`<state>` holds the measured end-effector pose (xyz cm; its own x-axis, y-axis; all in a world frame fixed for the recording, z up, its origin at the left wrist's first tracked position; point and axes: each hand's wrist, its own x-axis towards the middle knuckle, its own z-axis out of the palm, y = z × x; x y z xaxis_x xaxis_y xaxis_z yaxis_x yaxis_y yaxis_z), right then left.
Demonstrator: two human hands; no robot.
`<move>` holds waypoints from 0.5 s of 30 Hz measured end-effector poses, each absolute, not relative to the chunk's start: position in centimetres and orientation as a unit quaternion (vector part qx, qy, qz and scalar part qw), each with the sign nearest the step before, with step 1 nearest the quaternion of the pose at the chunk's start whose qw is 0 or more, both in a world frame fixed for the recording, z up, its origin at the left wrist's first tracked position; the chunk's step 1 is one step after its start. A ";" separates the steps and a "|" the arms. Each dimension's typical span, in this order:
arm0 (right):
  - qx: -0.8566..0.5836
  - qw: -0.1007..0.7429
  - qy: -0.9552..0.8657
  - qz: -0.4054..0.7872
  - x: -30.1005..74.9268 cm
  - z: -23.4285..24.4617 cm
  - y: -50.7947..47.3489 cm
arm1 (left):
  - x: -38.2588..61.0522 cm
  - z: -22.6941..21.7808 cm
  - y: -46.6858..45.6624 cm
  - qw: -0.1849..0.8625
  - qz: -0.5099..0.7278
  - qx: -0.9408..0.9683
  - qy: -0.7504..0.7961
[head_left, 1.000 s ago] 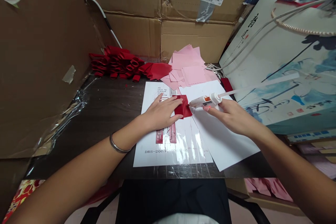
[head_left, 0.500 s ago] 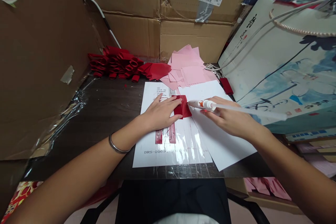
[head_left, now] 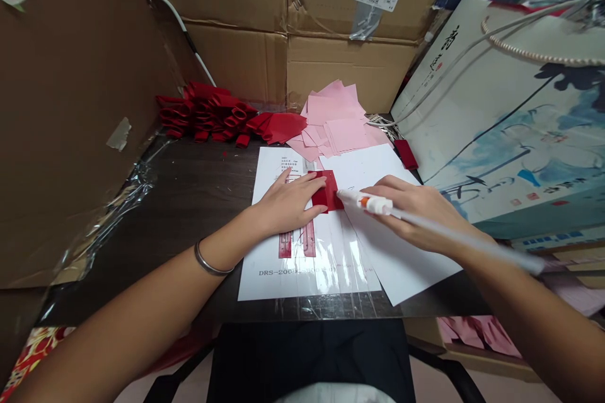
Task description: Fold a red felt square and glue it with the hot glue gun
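My left hand [head_left: 290, 201] lies flat with its fingers apart, pressing a small folded red fabric piece [head_left: 334, 189] against a printed sheet [head_left: 274, 283]. My right hand [head_left: 416, 208] is closed around a white glue gun [head_left: 375, 203] with an orange mark. From its back end sticks out a long translucent glue stick [head_left: 472, 242], somewhat blurred. The gun's nozzle is at the right edge of the red piece; whether it touches cannot be made out. Beneath my right hand is a blank white sheet [head_left: 401, 271], overlapping the printed one.
Rolled red fabric pieces [head_left: 203, 110] are heaped at the back left, beside flat red pieces [head_left: 278, 127]. Pink squares [head_left: 335, 107] lie behind the sheets, near metal clips [head_left: 385, 129]. Cardboard [head_left: 350, 69] walls the back and left; a painted paper bag [head_left: 496, 119] stands at right.
The nozzle has shifted slightly down along the red piece's right edge. The glue stick's rear end has swung lower and to the right. My left hand stays in place.
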<state>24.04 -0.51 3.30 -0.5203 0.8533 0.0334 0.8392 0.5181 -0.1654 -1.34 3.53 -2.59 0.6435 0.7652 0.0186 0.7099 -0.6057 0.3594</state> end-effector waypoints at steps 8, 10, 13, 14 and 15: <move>-0.650 0.290 -0.658 0.245 25.5 -0.4 2.4 | -1.3 -2.2 3.6 0.166 0.069 0.890 0.418; -0.659 0.323 -0.635 0.239 25.6 -1.6 3.0 | -1.3 -2.2 3.5 0.167 0.067 0.890 0.418; -0.668 0.340 -0.626 0.215 25.5 -2.6 3.4 | -1.2 -2.2 3.5 0.164 0.068 0.891 0.417; -0.671 0.336 -0.628 0.207 25.5 -2.6 3.3 | -1.2 -2.3 3.5 0.162 0.069 0.892 0.417; -0.671 0.328 -0.635 0.199 25.6 -2.6 3.2 | -1.2 -2.3 3.5 0.159 0.071 0.893 0.416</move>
<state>25.56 3.20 -2.58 0.1152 0.9820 0.1494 0.7205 0.0209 -0.6932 -1.19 3.50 -2.32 0.6446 0.7645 -0.0059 0.7194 -0.6038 0.3434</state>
